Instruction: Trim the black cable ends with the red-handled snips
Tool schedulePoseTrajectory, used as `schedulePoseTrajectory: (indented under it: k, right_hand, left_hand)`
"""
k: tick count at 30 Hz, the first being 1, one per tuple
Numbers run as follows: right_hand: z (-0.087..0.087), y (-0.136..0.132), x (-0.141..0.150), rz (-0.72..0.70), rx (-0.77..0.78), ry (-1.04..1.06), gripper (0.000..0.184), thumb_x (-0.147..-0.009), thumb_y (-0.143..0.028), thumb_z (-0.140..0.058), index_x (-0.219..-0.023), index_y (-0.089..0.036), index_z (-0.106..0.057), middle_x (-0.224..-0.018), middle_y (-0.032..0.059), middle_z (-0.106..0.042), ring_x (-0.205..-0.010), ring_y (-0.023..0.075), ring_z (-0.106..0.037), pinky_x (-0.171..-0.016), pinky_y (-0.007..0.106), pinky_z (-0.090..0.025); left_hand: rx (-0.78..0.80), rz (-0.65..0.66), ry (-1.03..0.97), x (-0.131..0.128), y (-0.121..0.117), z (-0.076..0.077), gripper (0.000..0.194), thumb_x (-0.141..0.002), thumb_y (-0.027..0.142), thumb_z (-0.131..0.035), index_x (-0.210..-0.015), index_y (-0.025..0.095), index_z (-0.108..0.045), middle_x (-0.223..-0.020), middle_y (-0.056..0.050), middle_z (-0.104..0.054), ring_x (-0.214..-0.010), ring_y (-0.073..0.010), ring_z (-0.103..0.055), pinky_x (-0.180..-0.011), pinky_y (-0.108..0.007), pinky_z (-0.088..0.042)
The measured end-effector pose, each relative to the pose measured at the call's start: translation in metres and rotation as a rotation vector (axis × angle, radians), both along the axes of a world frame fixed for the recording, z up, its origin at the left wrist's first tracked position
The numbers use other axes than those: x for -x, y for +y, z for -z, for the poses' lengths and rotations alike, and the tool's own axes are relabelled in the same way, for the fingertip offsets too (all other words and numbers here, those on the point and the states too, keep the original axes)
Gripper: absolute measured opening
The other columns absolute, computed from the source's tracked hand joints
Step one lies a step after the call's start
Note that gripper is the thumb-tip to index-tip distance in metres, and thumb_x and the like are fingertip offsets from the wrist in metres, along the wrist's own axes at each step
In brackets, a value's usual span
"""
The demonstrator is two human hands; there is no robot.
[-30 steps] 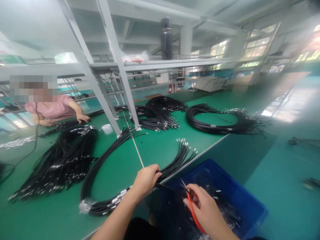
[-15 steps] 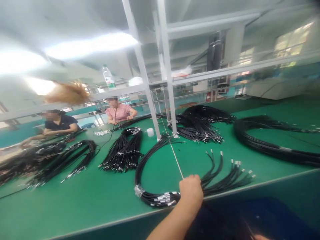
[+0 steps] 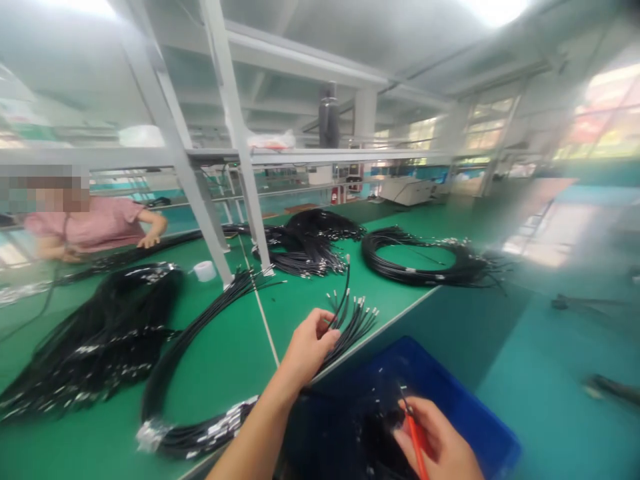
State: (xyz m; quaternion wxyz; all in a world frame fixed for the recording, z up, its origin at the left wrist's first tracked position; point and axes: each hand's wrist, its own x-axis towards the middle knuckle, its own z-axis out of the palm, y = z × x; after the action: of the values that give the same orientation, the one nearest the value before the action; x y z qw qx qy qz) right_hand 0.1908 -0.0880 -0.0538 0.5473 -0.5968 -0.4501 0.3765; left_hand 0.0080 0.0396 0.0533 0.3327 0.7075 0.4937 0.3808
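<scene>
My left hand (image 3: 309, 345) pinches a single black cable (image 3: 344, 300) and lifts its metal-tipped end above the rest. That cable belongs to a looped bundle of black cables (image 3: 200, 373) lying on the green table (image 3: 225, 347), its tips fanned out near the table's front edge. My right hand (image 3: 440, 447) is low at the bottom right, over a blue bin (image 3: 480, 427), closed on a tool with red-orange handles (image 3: 415, 437). The tool's tip is blurred.
More black cable bundles lie at the left (image 3: 95, 333), at the centre back (image 3: 310, 243) and coiled at the right (image 3: 425, 263). White frame posts (image 3: 245, 180) stand on the table. A person in a pink top (image 3: 85, 223) works at the far left beside a small white cup (image 3: 204, 270).
The camera swung left, then back right. My left hand went from gripping the bundle to pinching one cable and raising its end. My right hand with the tool left view, then returned.
</scene>
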Motion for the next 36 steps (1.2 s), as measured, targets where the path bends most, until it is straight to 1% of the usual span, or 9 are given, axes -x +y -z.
schedulePoseTrajectory:
  k: [2,4,6,9,14,20,25,30,36]
  right_hand:
    - [-0.008,0.002,0.003,0.038,-0.037,0.071,0.036,-0.064,-0.037,-0.073,-0.092,-0.021,-0.058,-0.074,0.0022,-0.066,-0.071,0.0205,-0.065,-0.066,0.029,-0.053]
    - [-0.019,0.003,0.003,0.065,-0.060,0.153,0.037,-0.063,-0.036,-0.075,-0.091,-0.020,-0.058,-0.065,-0.0013,-0.062,-0.056,0.0157,-0.060,-0.055,0.026,-0.051]
    - [-0.030,0.002,0.002,0.081,-0.069,0.242,0.037,-0.063,-0.038,-0.075,-0.090,-0.019,-0.058,-0.057,-0.0052,-0.055,-0.041,0.0102,-0.050,-0.040,0.022,-0.044]
    - [-0.046,-0.003,-0.001,0.173,-0.126,0.354,0.038,-0.061,-0.039,-0.077,-0.089,-0.019,-0.059,-0.055,-0.0052,-0.056,-0.037,0.0078,-0.046,-0.036,0.019,-0.040]
    - [-0.067,-0.013,-0.001,0.295,-0.178,0.478,0.034,-0.063,-0.032,-0.077,-0.090,-0.023,-0.060,-0.063,-0.0039,-0.062,-0.044,0.0075,-0.051,-0.041,0.016,-0.042]
    - [-0.080,-0.014,0.002,0.288,-0.197,0.417,0.035,-0.064,-0.023,-0.075,-0.095,-0.024,-0.060,-0.078,-0.0001,-0.068,-0.072,0.0142,-0.063,-0.068,0.023,-0.051]
    - [-0.086,-0.011,0.009,0.296,-0.150,0.457,0.030,-0.062,-0.021,-0.076,-0.088,-0.021,-0.060,-0.070,-0.0025,-0.064,-0.065,0.0128,-0.061,-0.062,0.022,-0.049]
    - [-0.086,-0.012,0.006,0.272,-0.133,0.648,0.033,-0.070,-0.029,-0.073,-0.097,-0.022,-0.055,-0.071,-0.0032,-0.065,-0.049,0.0076,-0.053,-0.046,0.018,-0.042]
    - [-0.085,-0.012,0.006,0.242,-0.114,0.730,0.038,-0.065,-0.021,-0.076,-0.097,-0.022,-0.055,-0.074,-0.0022,-0.065,-0.053,0.0087,-0.055,-0.049,0.020,-0.044]
  left_hand:
    - [-0.055,0.050,-0.065,-0.021,-0.013,-0.013,0.018,-0.083,0.026,-0.051,-0.098,0.020,-0.056,-0.075,0.002,-0.059,-0.070,-0.0144,-0.058,-0.064,-0.023,-0.044]
    - [-0.112,0.095,-0.110,-0.039,-0.030,-0.021,0.017,-0.086,0.028,-0.048,-0.098,0.022,-0.058,-0.083,0.000,-0.061,-0.077,-0.0158,-0.059,-0.071,-0.024,-0.044]
    - [-0.236,0.143,-0.104,-0.050,-0.048,-0.020,0.017,-0.087,0.025,-0.048,-0.092,0.022,-0.064,-0.089,-0.003,-0.060,-0.081,-0.0169,-0.058,-0.074,-0.025,-0.043]
    - [-0.289,0.261,-0.041,-0.055,-0.071,-0.009,0.019,-0.086,0.021,-0.050,-0.096,0.022,-0.067,-0.089,-0.005,-0.057,-0.079,-0.0165,-0.057,-0.072,-0.025,-0.044]
    - [-0.170,0.392,-0.026,-0.055,-0.087,0.009,0.020,-0.085,0.020,-0.053,-0.098,0.020,-0.068,-0.084,-0.005,-0.055,-0.076,-0.0166,-0.057,-0.068,-0.024,-0.045]
    - [-0.007,0.521,0.124,-0.059,-0.083,0.010,0.015,-0.083,0.017,-0.055,-0.082,0.021,-0.070,-0.075,-0.002,-0.057,-0.071,-0.0155,-0.056,-0.065,-0.023,-0.041]
    - [0.023,0.413,0.100,-0.059,-0.087,0.007,0.005,-0.080,0.019,-0.059,-0.077,0.019,-0.063,-0.074,-0.001,-0.062,-0.071,-0.0168,-0.055,-0.066,-0.024,-0.040]
    - [0.195,0.412,-0.010,-0.057,-0.089,0.014,0.013,-0.080,0.021,-0.054,-0.067,0.018,-0.054,-0.064,0.002,-0.052,-0.060,-0.0126,-0.046,-0.056,-0.021,-0.035]
    - [0.296,0.387,-0.073,-0.060,-0.092,0.014,0.016,-0.079,0.023,-0.054,-0.065,0.017,-0.050,-0.061,0.003,-0.047,-0.058,-0.0115,-0.040,-0.055,-0.020,-0.032]
